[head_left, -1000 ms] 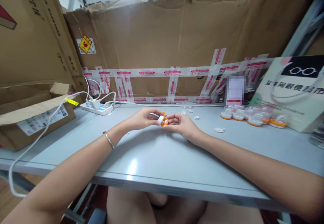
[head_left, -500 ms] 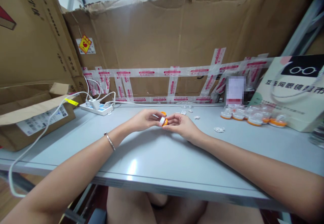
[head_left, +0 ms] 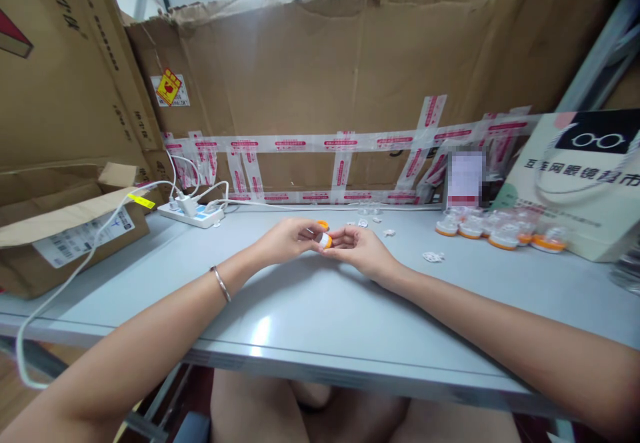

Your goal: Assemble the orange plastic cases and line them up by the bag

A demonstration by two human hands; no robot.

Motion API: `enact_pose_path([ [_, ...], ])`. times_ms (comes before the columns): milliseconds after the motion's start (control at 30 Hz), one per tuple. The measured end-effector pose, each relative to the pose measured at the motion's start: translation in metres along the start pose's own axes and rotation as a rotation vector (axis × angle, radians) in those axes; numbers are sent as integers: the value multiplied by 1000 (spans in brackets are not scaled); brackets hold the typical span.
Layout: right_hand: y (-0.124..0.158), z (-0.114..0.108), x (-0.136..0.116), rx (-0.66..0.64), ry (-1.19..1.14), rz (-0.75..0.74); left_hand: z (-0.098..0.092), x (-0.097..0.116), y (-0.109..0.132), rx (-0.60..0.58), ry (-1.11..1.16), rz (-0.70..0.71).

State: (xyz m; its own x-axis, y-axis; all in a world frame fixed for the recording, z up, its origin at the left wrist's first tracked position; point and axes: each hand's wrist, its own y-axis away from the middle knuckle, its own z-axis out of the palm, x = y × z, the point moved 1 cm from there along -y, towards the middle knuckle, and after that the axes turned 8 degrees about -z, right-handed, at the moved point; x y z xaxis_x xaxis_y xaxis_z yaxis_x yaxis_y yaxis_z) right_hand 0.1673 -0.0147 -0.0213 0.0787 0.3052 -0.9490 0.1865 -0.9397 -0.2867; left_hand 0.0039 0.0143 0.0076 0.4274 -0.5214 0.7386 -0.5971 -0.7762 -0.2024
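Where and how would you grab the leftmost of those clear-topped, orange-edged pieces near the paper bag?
I'd pinch the leftmost piece by its clear top, coming from its left: it sits orange edge down, with other pieces close on its right.

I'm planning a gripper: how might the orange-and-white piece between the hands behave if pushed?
The orange-and-white piece is probably light, as it looks small beside the right hand. Its curved orange edge suggests it might roll if stood on edge.
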Motion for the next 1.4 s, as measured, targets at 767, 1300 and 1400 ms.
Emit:
enact_pose_path([
  [767,2,3,-1,49,-134,35,-9,11,4,23,-354,215],
  [1300,3,1,-4,29,-113,-175,-13,22,9,169,-256,263],
  [1400,4,2,-4,29,-78,-207,-11,22,9,176,-237,241],
])
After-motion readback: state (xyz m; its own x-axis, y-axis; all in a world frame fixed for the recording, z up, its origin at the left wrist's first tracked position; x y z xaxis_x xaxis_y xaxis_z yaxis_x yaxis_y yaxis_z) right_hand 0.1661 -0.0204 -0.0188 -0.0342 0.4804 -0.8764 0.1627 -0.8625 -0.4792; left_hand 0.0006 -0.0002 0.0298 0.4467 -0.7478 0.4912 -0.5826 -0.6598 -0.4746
